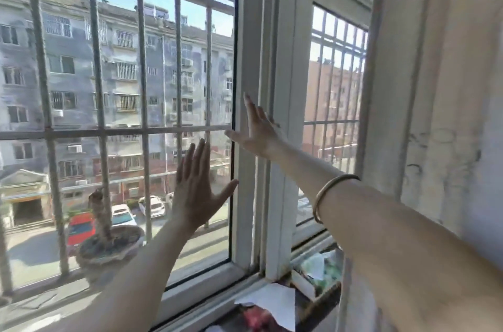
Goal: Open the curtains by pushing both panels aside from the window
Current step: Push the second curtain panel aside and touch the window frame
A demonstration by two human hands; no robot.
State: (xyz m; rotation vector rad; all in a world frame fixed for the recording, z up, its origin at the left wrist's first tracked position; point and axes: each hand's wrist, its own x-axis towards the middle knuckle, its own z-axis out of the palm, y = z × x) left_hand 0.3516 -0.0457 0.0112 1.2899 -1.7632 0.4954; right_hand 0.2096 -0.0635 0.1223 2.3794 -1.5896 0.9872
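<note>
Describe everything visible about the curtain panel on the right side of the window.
The curtain panel is pale cream, a thin, light-looking fabric hanging in vertical folds along the frame's right edge. It is pushed aside, leaving the window glass and outer bars uncovered. Faint dark marks show on its lower part. Its top and hem are out of view. The right forearm crosses in front of it; neither hand grips it.

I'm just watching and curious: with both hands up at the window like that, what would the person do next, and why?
Probably sweep the right hand rightwards to the curtain, which hangs bunched at the right edge beside the window frame. Both it and the left hand are open and hold nothing; no left panel is in view.
</note>
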